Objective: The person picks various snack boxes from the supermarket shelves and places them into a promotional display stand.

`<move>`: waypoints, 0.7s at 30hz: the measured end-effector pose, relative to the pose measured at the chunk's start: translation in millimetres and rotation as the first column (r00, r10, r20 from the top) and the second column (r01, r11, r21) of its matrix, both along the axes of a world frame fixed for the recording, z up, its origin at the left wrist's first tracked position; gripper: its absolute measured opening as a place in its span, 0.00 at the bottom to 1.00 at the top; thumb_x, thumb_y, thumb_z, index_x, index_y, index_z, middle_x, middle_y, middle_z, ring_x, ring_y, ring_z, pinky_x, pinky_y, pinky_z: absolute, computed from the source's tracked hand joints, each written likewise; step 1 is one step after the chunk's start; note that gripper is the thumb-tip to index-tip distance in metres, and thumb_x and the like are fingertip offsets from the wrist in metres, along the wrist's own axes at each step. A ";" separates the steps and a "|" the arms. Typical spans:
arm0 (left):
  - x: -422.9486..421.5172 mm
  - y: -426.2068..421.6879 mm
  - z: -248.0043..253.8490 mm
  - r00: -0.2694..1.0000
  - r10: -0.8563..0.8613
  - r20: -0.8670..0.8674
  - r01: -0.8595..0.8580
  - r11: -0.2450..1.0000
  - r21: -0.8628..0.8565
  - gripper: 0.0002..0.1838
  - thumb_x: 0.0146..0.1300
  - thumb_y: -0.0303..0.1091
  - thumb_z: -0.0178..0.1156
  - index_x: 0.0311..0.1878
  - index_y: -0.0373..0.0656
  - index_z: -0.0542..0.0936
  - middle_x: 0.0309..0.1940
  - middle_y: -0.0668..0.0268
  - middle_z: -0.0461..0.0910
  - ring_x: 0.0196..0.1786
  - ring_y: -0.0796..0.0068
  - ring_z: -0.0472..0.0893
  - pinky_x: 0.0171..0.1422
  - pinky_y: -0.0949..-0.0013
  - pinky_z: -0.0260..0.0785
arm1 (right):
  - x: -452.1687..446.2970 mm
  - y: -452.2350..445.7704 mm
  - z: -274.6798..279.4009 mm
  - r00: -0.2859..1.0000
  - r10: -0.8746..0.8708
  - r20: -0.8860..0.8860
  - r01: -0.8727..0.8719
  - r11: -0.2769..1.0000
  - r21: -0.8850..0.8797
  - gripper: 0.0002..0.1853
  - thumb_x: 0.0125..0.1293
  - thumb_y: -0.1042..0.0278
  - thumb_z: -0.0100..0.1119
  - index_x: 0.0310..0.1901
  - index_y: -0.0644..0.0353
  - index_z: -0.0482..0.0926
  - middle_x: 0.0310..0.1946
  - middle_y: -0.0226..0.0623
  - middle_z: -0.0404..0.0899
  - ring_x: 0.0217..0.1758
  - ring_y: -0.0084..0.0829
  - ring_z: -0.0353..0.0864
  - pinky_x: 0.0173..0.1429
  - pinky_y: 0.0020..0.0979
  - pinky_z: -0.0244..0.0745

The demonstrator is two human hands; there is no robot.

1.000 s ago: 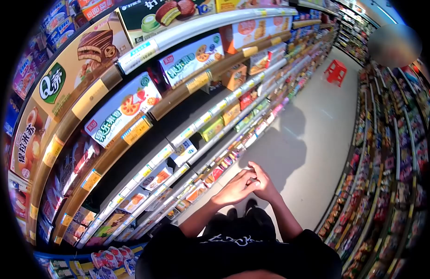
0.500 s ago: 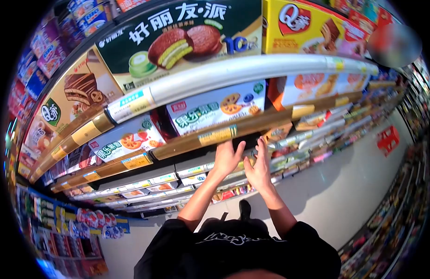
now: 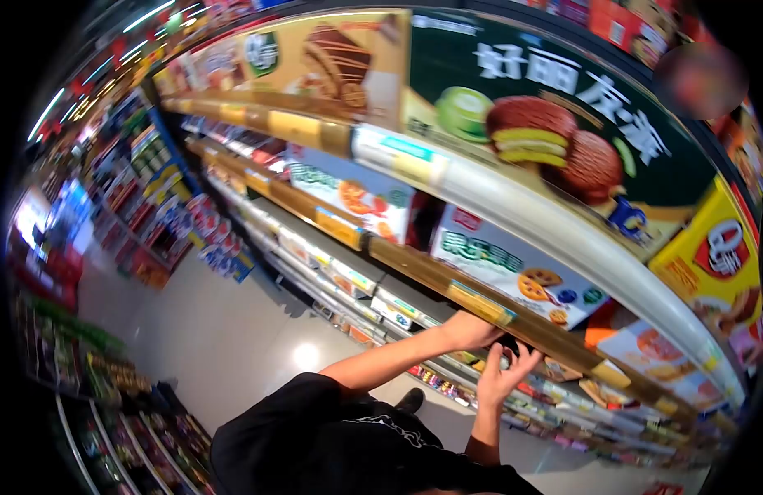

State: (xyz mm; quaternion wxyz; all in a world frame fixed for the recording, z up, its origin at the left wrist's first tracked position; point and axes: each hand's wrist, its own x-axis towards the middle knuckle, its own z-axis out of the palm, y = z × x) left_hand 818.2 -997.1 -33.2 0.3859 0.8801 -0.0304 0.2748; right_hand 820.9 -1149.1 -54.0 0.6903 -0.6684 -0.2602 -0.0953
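Note:
My left hand (image 3: 470, 332) reaches in beneath a brown shelf rail (image 3: 410, 266), just below a yellow price label (image 3: 480, 303). Its fingers are hidden behind the rail. To its right, my right hand (image 3: 505, 376) is raised with fingers apart, fingertips near the underside of the same rail; nothing shows in it. Above the rail stand a white cookie box (image 3: 513, 262) with blueberries pictured on it and another white cookie box (image 3: 348, 191) to its left.
Higher up, a white rail (image 3: 513, 194) fronts a dark green pie box (image 3: 456, 62), a tan cake box (image 3: 357, 70) and a yellow box (image 3: 715, 256). Lower shelves carry several packages. Behind me are the floor (image 3: 225, 322) and another stocked shelf (image 3: 109, 412).
My view has swung left, bringing the aisle into sight. The left hand has gone under the rail, its fingers now out of sight. The right hand stays beside it, fingers spread.

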 end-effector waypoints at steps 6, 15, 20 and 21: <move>-23.7 19.8 1.5 0.994 -0.037 0.104 0.050 0.992 -0.119 0.18 0.70 0.36 0.65 0.59 0.39 0.80 0.52 0.48 0.83 0.53 0.43 0.82 0.58 0.52 0.77 | 26.2 10.9 -9.7 0.998 0.053 0.021 -0.052 0.998 -0.042 0.29 0.73 0.75 0.63 0.72 0.66 0.63 0.64 0.47 0.74 0.62 0.37 0.77 0.64 0.37 0.74; -145.4 58.4 -11.9 0.974 0.184 0.130 -0.142 0.949 -0.280 0.46 0.56 0.32 0.71 0.76 0.37 0.58 0.62 0.44 0.61 0.56 0.40 0.78 0.61 0.53 0.75 | -89.4 82.8 13.1 0.905 0.055 0.421 0.045 0.974 -0.224 0.25 0.72 0.79 0.57 0.69 0.70 0.66 0.76 0.54 0.59 0.76 0.52 0.67 0.72 0.47 0.73; -257.4 104.0 -26.6 0.944 0.312 0.104 -0.235 0.862 -0.449 0.45 0.53 0.37 0.75 0.72 0.40 0.65 0.62 0.50 0.62 0.65 0.47 0.71 0.71 0.56 0.69 | -196.5 147.5 0.1 0.898 0.161 0.409 -0.122 0.985 -0.122 0.24 0.73 0.77 0.55 0.68 0.72 0.67 0.76 0.54 0.60 0.80 0.52 0.62 0.78 0.50 0.67; -283.0 113.3 -29.6 0.904 0.390 0.176 -0.282 0.853 -0.440 0.44 0.52 0.38 0.76 0.71 0.39 0.66 0.61 0.51 0.63 0.64 0.48 0.71 0.72 0.57 0.67 | -219.4 161.0 -4.8 0.896 0.195 0.398 -0.158 0.980 -0.123 0.24 0.73 0.77 0.55 0.69 0.72 0.67 0.76 0.54 0.60 0.79 0.52 0.62 0.78 0.50 0.66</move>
